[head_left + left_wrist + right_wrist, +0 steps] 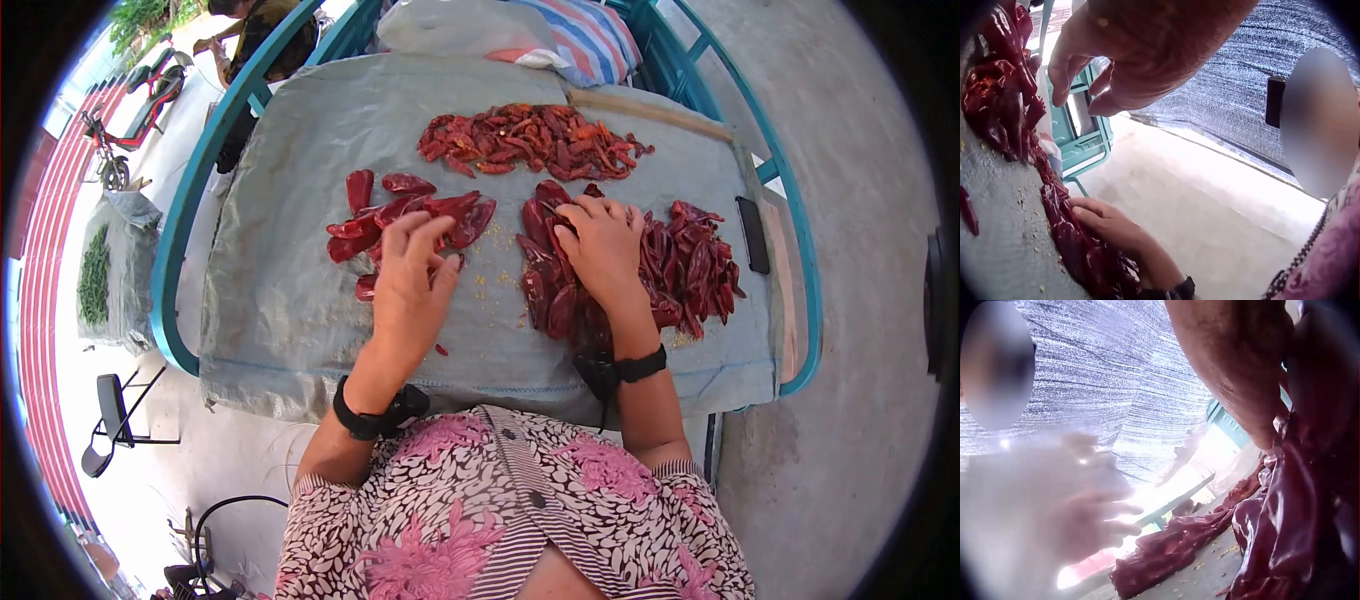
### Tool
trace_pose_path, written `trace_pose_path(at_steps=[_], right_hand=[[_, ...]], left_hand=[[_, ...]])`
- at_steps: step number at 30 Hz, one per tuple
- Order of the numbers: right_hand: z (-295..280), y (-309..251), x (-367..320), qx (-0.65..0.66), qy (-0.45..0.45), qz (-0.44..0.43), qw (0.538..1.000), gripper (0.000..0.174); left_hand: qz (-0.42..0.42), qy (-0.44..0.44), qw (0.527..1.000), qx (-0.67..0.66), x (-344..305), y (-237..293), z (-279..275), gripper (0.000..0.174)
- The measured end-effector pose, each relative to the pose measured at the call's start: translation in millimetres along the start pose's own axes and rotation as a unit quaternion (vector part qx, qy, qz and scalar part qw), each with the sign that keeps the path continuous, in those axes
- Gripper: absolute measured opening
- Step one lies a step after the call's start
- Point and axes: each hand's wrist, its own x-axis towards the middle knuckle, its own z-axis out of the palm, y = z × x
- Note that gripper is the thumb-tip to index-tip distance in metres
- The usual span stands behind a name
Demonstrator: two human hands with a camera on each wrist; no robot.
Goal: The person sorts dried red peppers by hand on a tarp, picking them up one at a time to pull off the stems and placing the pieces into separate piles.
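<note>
Left hand (410, 278): poised above the left chili heap (352, 245), fingers loosely bent and parted; nothing was seen held.
Right hand (606, 246): rested on the right chili heap (715, 262), fingers slightly bent over the pods; whether one was gripped could not be told, as the fingertips were partly hidden.
Left chili heap: large, glossy, dark red dried pods, loosely strewn at nine o'clock on the grey woven sheet (270, 290).
Right chili heap: similar dark red pods, packed more thickly, at three o'clock.
Far chili heap (530, 140): smaller, wrinkled, more orange-red pods, spread in a band at twelve o'clock.
Seeds (485, 280): pale yellow, scattered between the left and right heaps.
Smartphone (753, 236): laid at three o'clock, near the sheet's edge.
Striped sack (595, 40): set at twelve o'clock, beyond the far heap.
Cart rails (166, 285): teal, seen at nine and three o'clock.
Motorbike (135, 130): parked at ten o'clock, well apart.
</note>
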Motion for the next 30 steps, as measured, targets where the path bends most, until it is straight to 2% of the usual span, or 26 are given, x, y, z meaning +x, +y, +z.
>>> trace_pose_path(at_steps=[1,5,8,11,14,15,17,18,20,21,22,24,25,28,29,30], right_hand=[[0,-1,1,0.005,0.002,0.002,1.0,0.027],[-5,-3,6,0.045,-0.024,0.003,0.999,0.018],[1,-2,4,0.073,0.07,-0.015,0.995,0.013],[-26,-20,4,0.308,0.144,0.048,0.939,0.015],[-48,-38,-8,0.416,0.085,-0.018,0.905,0.016],[-50,-43,-14,0.455,0.032,-0.028,0.89,0.016],[-49,-52,-25,0.499,-0.041,-0.055,0.864,0.016],[-47,-52,-28,0.497,-0.036,-0.047,0.866,0.016],[-43,-52,-32,0.493,-0.025,-0.031,0.869,0.016],[-38,-44,-30,0.394,0.021,-0.075,0.916,0.018],[-36,-39,-31,0.318,0.033,-0.063,0.946,0.02],[-33,-32,-34,0.157,0.057,-0.036,0.985,0.022],[-27,-27,-36,0.138,0.049,-0.023,0.989,0.033],[-27,-24,-40,0.039,0.025,-0.029,0.999,0.04],[-24,-23,-41,0.034,0.026,-0.028,0.999,0.042],[-20,-21,-42,0.03,0.028,-0.027,0.999,0.043]], left_hand=[[0.021,-0.017,1.0,-0.004,-1,1,2,0.041],[0.015,-0.074,0.996,-0.036,-7,0,11,0.039],[0.071,-0.079,0.994,-0.01,-7,-1,14,0.04],[0.041,-0.073,0.996,-0.044,-5,7,10,0.042],[-0.026,-0.041,0.99,-0.134,-5,26,8,0.041],[-0.048,-0.026,0.984,-0.169,-5,29,10,0.04],[-0.002,-0.059,0.983,-0.172,-6,6,17,0.038],[0.021,-0.075,0.982,-0.172,-3,5,16,0.036],[-0.027,-0.106,0.987,-0.116,-6,12,7,0.033],[-0.053,-0.106,0.989,-0.093,-6,14,4,0.033],[-0.079,-0.106,0.989,-0.07,-6,14,2,0.032],[-0.043,-0.045,0.996,-0.063,-4,-1,3,0.04],[-0.024,-0.015,0.998,-0.059,-1,-6,4,0.044],[-0.046,0.077,0.973,-0.211,6,-3,9,0.059],[-0.023,0.074,0.983,-0.169,6,-3,9,0.071],[-0.023,0.072,0.989,-0.128,6,2,7,0.068]])
